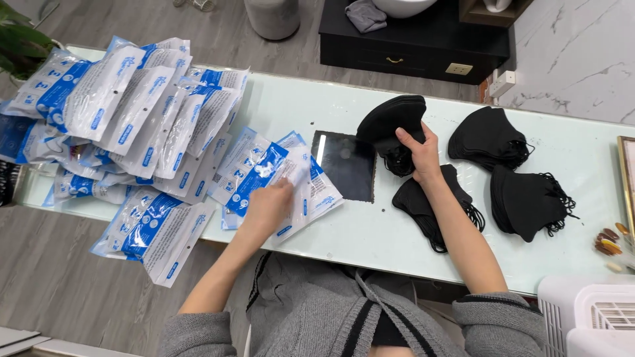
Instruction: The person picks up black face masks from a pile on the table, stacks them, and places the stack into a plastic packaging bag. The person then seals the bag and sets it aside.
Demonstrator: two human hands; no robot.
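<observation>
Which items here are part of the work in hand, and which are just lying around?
In use:
- black masks in the right hand
- clear-and-blue pouches under the left hand
- mask stacks
- pouch pile

Lying about:
- black square panel
- white basket
- plant
- grey cloth

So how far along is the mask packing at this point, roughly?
Done: it is hard to tell, since the big heap of blue-and-white plastic pouches may be filled or empty. In hand: the right hand grips a stack of black folded face masks, while the left hand rests on a pouch. Left: three more black mask piles lie loose on the white glass table.
</observation>
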